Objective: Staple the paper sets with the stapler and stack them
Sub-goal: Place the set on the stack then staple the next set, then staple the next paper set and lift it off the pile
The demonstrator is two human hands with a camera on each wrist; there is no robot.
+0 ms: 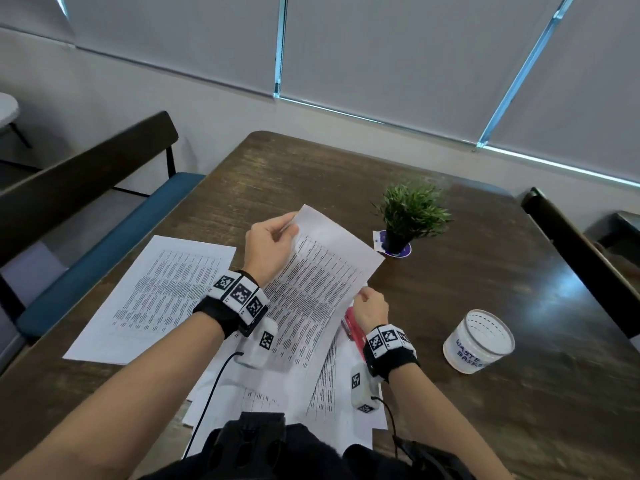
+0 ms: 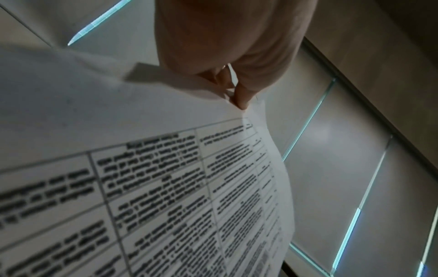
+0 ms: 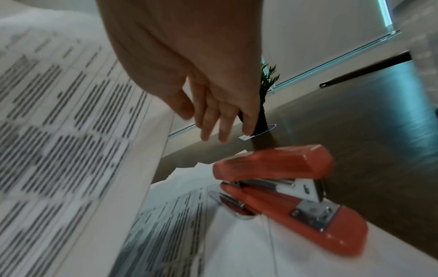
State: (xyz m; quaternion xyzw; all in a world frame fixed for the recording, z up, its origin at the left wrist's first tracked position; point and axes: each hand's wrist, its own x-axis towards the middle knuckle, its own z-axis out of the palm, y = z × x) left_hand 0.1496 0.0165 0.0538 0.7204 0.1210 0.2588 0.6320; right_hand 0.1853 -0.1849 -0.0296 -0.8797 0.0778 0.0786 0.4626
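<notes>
Loose sheets [image 1: 349, 403] nearest; left hand [image 1: 268, 245] pinches lifted paper set [image 1: 311, 289]; right hand [image 3: 189, 78] relaxed, empty, above stapler [image 3: 291, 193].

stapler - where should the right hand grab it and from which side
Probably around the middle of the red stapler, thumb on its top arm and fingers under the base, coming down from above. It lies on the loose papers by the table edge, its top arm raised a little and nothing on it. The right hand hangs just over it with straight fingers, holding nothing, so the reach looks short.
</notes>
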